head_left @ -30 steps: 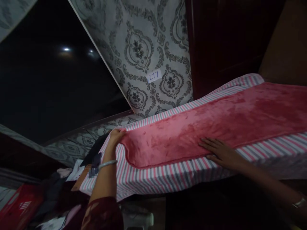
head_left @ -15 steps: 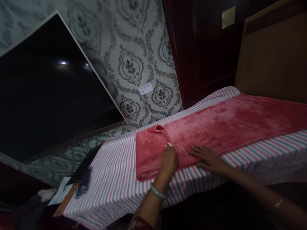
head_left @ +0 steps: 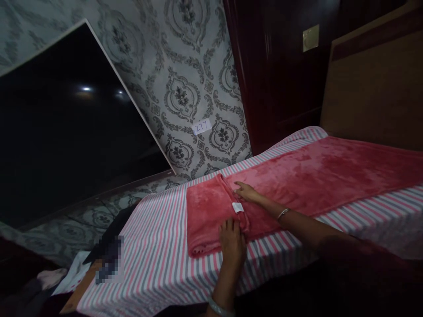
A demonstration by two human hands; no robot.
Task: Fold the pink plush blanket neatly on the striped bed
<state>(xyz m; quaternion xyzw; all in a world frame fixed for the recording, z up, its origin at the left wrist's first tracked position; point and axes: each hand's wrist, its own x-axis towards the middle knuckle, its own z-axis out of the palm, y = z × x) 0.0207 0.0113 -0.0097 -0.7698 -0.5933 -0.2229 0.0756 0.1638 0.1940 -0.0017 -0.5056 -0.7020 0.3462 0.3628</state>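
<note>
A long red plush blanket (head_left: 317,176) lies across a striped cloth, its left end folded over into a thick flap (head_left: 206,207). A white tag (head_left: 237,207) shows at the flap's edge. My left hand (head_left: 233,240) rests on the flap near the front side, its fingers stretched over the plush. Just right of the flap's edge, my right hand (head_left: 247,192) touches the blanket with its index finger extended and the other fingers partly hidden. Neither hand visibly grips the fabric.
The striped cloth (head_left: 155,237) covers the table. A large dark screen (head_left: 76,127) stands at the left, and a brown board (head_left: 373,88) leans at the right. Patterned wallpaper bears a paper marked 277 (head_left: 202,127). Clothes (head_left: 51,278) lie at lower left.
My left hand has left the tag and moved toward the front of the flap. My right hand has moved left and back, up to the flap's edge, which now lies straighter.
</note>
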